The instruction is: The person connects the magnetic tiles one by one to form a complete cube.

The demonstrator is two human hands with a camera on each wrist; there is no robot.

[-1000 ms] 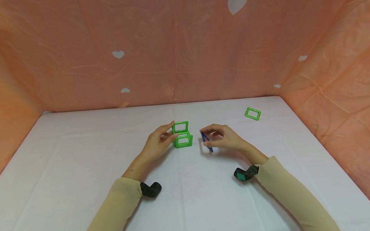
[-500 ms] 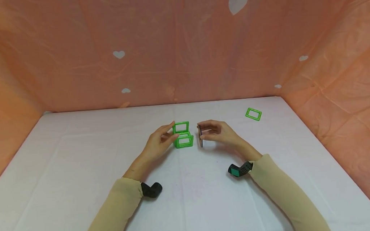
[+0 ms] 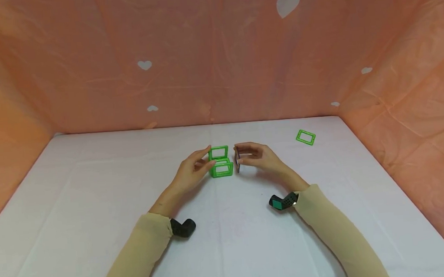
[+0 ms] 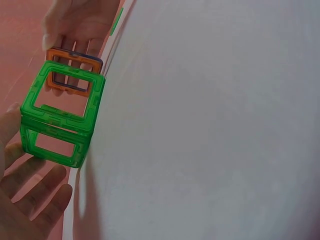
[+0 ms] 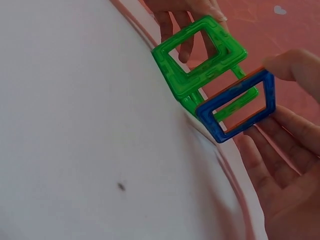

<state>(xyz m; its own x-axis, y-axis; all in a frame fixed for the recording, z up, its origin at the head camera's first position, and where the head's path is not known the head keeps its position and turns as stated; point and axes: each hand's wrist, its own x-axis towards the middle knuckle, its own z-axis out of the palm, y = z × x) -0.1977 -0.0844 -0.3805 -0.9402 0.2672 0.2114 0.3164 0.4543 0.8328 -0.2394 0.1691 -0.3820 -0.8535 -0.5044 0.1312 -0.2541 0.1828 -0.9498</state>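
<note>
Several green magnetic tiles joined into a box shape stand on the white table, square-framed with hollow middles. My left hand holds this box at its left side, between thumb and fingers. In my right hand is a single magnetic tile, blue on one face and orange on the other, pinched upright by its edges between thumb and fingers. It faces the box's right side with a narrow gap between them in the head view. From the left wrist view, the tile's orange face shows beyond the green box.
A loose green magnetic tile lies flat at the back right of the white table. Orange sheeting with white hearts rises behind the table and at its sides. Black wrist cameras sit on both wrists.
The right hand has moved left and slightly away from the body, bringing its tile close to the green box and turning it more upright. The left hand and box have stayed put.
</note>
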